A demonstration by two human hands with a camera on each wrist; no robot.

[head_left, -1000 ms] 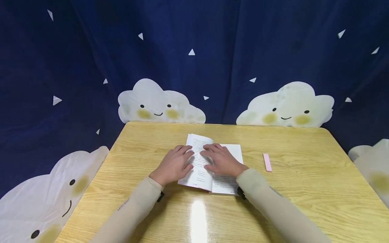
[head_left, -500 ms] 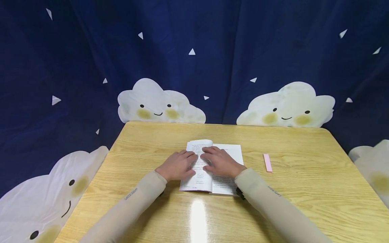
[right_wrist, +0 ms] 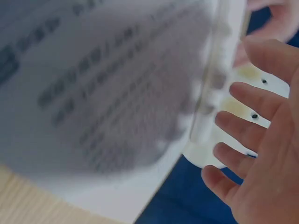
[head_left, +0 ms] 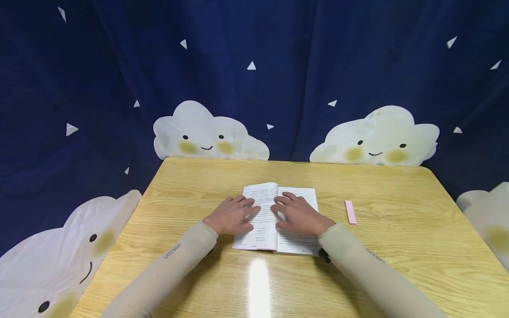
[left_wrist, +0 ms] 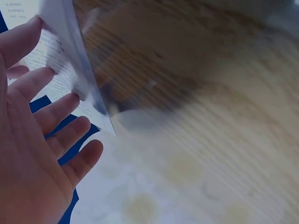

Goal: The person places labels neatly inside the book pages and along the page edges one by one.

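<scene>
An open book (head_left: 264, 240) with printed white pages lies on the wooden table, spread to a left and a right side. My left hand (head_left: 232, 216) rests on its left page, fingers spread toward the spine. In the left wrist view the left fingertips (left_wrist: 72, 100) touch the printed page (left_wrist: 60, 88) near its outer edge. Over the right page is my right hand (head_left: 300, 215), its fingers spread and reaching to the spine. The right wrist view has the right hand (right_wrist: 261, 135) with fingers apart beside the page (right_wrist: 117, 116), holding nothing.
A small pink strip (head_left: 350, 212) lies on the table (head_left: 397, 238) to the right of the book. Behind the table hangs a dark blue curtain (head_left: 278, 79) with cloud shapes and white triangles.
The left page has flattened and its top edge sits lower than a second ago. My right hand has shifted right, off the left page. The left hand has moved only slightly.
</scene>
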